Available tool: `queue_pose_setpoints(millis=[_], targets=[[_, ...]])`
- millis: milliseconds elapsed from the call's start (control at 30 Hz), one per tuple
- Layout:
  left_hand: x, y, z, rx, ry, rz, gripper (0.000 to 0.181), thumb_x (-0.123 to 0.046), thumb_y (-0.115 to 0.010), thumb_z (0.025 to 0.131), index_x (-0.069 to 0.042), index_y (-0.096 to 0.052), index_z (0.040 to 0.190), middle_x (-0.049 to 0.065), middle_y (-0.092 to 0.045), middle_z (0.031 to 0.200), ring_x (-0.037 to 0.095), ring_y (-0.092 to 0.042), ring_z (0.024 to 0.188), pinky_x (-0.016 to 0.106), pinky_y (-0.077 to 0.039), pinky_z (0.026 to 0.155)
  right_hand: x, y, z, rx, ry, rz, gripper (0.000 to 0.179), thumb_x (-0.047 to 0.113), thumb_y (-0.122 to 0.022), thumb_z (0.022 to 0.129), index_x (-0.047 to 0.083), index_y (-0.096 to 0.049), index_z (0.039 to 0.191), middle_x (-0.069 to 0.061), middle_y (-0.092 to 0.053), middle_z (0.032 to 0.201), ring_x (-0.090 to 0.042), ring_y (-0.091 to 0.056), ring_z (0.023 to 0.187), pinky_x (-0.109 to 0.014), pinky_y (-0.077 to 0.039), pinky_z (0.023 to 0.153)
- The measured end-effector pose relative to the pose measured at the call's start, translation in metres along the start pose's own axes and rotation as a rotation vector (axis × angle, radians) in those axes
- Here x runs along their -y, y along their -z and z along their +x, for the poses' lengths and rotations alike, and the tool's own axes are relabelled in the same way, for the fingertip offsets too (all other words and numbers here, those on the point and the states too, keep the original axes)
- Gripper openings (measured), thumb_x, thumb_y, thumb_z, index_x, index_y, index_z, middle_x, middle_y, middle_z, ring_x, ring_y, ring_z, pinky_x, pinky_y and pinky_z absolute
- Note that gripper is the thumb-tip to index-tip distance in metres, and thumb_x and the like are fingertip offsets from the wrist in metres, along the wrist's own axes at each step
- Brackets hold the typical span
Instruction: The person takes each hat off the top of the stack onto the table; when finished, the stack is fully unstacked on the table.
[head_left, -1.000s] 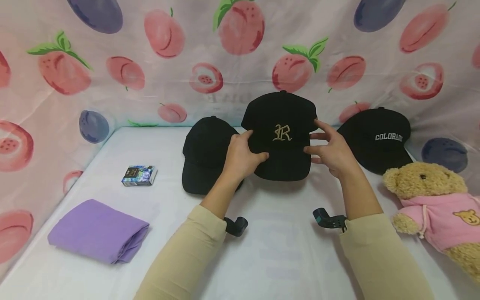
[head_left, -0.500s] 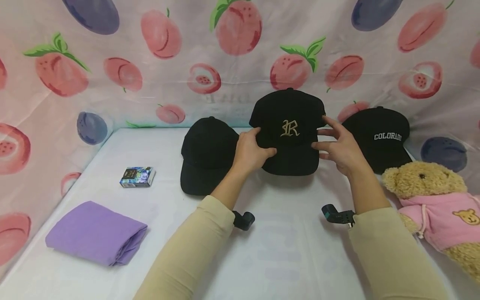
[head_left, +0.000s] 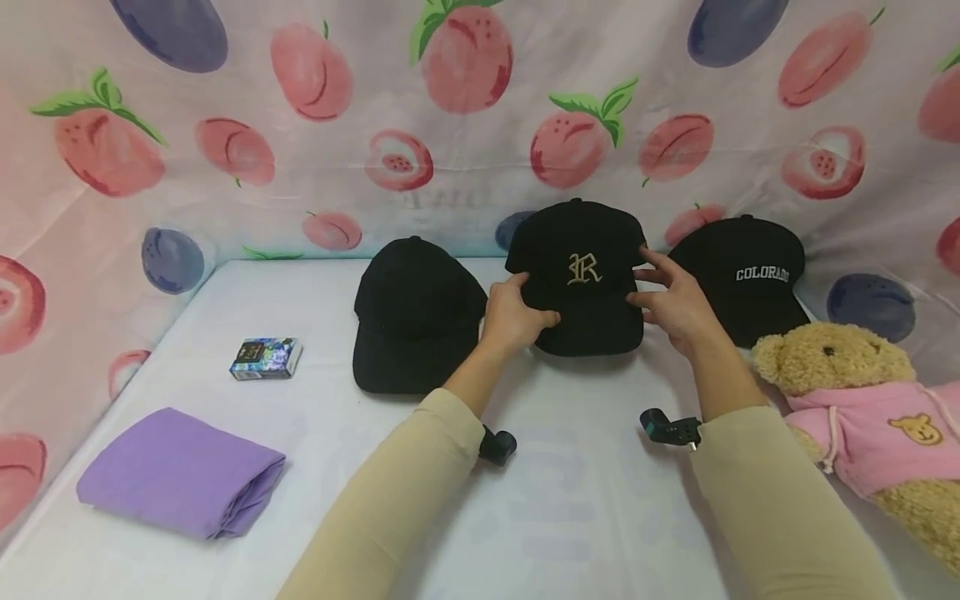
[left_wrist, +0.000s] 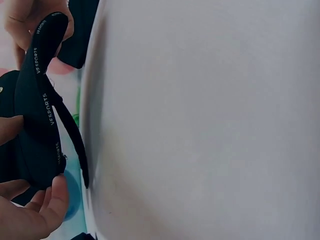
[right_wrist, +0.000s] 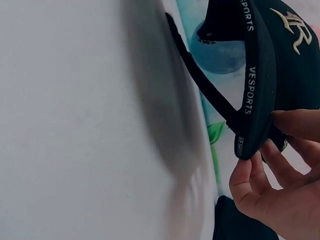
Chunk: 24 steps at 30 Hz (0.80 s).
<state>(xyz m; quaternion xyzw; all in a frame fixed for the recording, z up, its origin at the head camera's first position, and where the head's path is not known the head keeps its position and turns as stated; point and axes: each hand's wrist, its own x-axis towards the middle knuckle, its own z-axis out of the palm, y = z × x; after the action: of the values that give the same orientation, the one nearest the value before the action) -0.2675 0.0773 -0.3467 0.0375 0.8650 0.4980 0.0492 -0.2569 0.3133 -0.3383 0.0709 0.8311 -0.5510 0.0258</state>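
- Through my head view, I have the black cap with the gold R (head_left: 577,292) near the far edge of the white counter (head_left: 330,450), right of that edge's middle; I can't tell whether it touches the surface.
- My left hand (head_left: 515,315) grips the cap's left side, thumb on the brim.
- My right hand (head_left: 677,307) pinches the opposite side, fingers spread along it; my right wrist view shows fingertips on the lettered underside rim.
- Just beside my left hand, the plain black cap (head_left: 412,325) sits toward the far edge.
- Past my right hand, the COLORADO cap (head_left: 738,292) stands by the far right corner.
- The teddy bear (head_left: 847,417) in pink lies along the right edge.
- Toward the left edge I see the small patterned box (head_left: 266,358), with the folded purple cloth (head_left: 180,475) nearer me.
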Motion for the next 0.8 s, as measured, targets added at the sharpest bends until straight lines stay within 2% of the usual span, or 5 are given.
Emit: queue_pose_setpoints(millis=[167, 367, 567, 800], targets=[[-0.001, -0.008, 0.003, 0.004, 0.011, 0.002, 0.08, -0.02, -0.084, 0.087, -0.008, -0.045, 0.156, 0.018, -0.046, 0.152, 0.03, -0.047, 0.141, 0.039, -0.041, 0.118, -0.007, 0.0, 0.004, -0.02, -0.006, 0.002, 0.079, 0.004, -0.056, 0.102, 0.027, -0.017, 0.167, -0.015, -0.031, 0.168, -0.03, -0.044, 0.138, -0.03, -0.046, 0.093], [0.0, -0.016, 0.007, -0.002, 0.039, 0.004, 0.08, -0.019, -0.084, 0.086, -0.007, -0.046, 0.155, 0.018, -0.048, 0.149, 0.029, -0.046, 0.14, 0.038, -0.04, 0.118, -0.011, -0.003, 0.005, -0.011, 0.005, 0.007, 0.076, 0.001, -0.055, 0.101, 0.018, -0.02, 0.167, -0.017, -0.031, 0.168, -0.036, -0.036, 0.148, -0.046, -0.043, 0.11], [0.003, -0.022, 0.011, 0.012, 0.036, 0.03, 0.082, -0.017, -0.085, 0.086, -0.006, -0.044, 0.156, 0.02, -0.046, 0.15, 0.03, -0.045, 0.14, 0.038, -0.039, 0.119, -0.016, -0.004, 0.004, 0.069, 0.009, -0.047, 0.093, 0.009, -0.067, 0.097, 0.016, -0.008, 0.168, -0.017, -0.019, 0.172, -0.041, -0.03, 0.153, -0.06, -0.029, 0.122], [0.002, -0.029, 0.017, 0.062, 0.023, 0.129, 0.087, -0.022, -0.085, 0.086, -0.009, -0.04, 0.159, 0.019, -0.042, 0.155, 0.032, -0.046, 0.142, 0.04, -0.041, 0.118, -0.023, -0.002, 0.005, 0.099, 0.047, -0.111, 0.108, 0.016, -0.079, 0.09, 0.016, -0.004, 0.168, -0.021, -0.018, 0.171, -0.046, -0.032, 0.15, -0.062, -0.029, 0.121]])
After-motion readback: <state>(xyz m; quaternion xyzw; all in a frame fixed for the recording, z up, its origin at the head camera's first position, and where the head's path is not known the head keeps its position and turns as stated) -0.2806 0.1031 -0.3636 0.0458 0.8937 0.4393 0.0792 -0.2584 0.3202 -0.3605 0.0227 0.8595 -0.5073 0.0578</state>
